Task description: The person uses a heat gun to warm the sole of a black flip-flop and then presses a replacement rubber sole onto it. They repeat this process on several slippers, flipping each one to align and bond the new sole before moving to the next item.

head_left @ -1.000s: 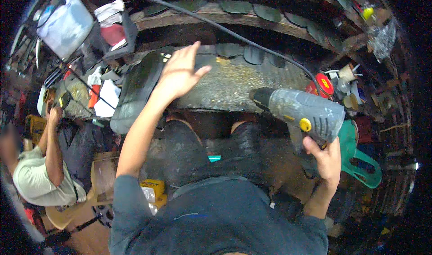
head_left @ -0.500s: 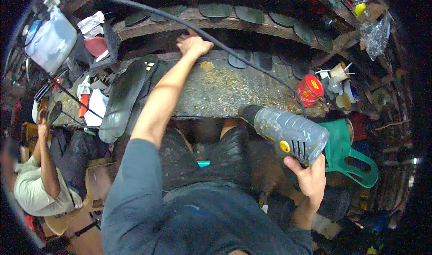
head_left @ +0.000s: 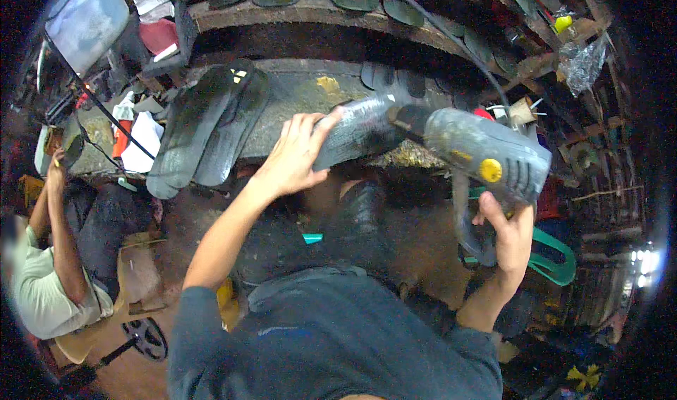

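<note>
My left hand [head_left: 296, 153] grips a dark rubber shoe sole [head_left: 363, 132] by its left end, fingers over its upper edge and thumb below. The sole is tilted above the front of the workbench [head_left: 296, 86]. In my right hand [head_left: 515, 234] is a grey heat gun [head_left: 486, 153] with a yellow round badge, held by its handle. Its dark nozzle points left, close to the sole's right end; whether they touch cannot be made out. Further left on the bench lie more long black soles [head_left: 187, 135], partly overlapping.
Soles line a wooden shelf [head_left: 317, 22] along the back. A red can [head_left: 483, 113] is mostly hidden behind the heat gun. A cable [head_left: 444, 29] hangs across the back right. A green plastic chair [head_left: 553, 259] stands at right; a co-worker [head_left: 60, 287] sits at left.
My left hand has come back from under the shelf and now holds a sole in front of the nozzle. The heat gun has moved up and to the right.
</note>
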{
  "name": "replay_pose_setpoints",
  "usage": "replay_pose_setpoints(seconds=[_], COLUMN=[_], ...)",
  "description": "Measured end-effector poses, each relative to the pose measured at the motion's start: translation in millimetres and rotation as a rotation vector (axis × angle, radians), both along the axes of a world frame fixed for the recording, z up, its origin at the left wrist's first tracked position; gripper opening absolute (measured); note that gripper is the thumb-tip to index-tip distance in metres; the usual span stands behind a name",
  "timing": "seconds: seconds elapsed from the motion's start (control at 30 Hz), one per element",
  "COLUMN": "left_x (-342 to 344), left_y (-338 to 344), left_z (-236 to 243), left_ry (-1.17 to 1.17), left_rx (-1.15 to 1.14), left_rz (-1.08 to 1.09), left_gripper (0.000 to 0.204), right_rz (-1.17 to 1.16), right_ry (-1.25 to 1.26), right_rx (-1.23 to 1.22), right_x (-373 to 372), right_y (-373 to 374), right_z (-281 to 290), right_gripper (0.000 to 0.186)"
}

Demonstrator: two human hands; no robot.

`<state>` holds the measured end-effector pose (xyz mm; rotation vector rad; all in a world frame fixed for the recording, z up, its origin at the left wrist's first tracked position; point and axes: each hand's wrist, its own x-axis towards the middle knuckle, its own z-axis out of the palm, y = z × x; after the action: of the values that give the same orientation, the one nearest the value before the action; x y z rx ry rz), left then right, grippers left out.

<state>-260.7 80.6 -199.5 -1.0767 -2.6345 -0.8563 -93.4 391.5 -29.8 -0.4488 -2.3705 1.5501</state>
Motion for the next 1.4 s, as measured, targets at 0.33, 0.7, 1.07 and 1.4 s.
replay_pose_setpoints(seconds=[0.33, 0.7, 1.07, 1.4], left_x=[30.9, 71.4, 70.9, 76.6], left_y=[-5.3, -16.4, -17.1, -21.9], left_z=[-23.3, -83.8, -76.9, -75.4], left_ry=[0.030, -0.733, -1.039, -1.103], left_rx=[0.113, 1.216, 1.595, 1.685], left_rz=[0.370, 0.683, 0.467, 0.337], left_gripper=[0.104, 0.045, 0.038, 0.043], right_rz=[0.184, 0.044, 0.095, 0.310], right_ry=[-0.347, -0.395, -0.295, -0.243], right_rx=[0.492, 0.620, 0.499, 0.356], right_x=[-28.2, -48.8, -84.6, -99.1], right_y=[-8.7, 14.1, 12.1, -26.1], right_z=[-1.3, -9.8, -27.2, -28.0], right_gripper=[0.047, 0.053, 0.041, 0.033])
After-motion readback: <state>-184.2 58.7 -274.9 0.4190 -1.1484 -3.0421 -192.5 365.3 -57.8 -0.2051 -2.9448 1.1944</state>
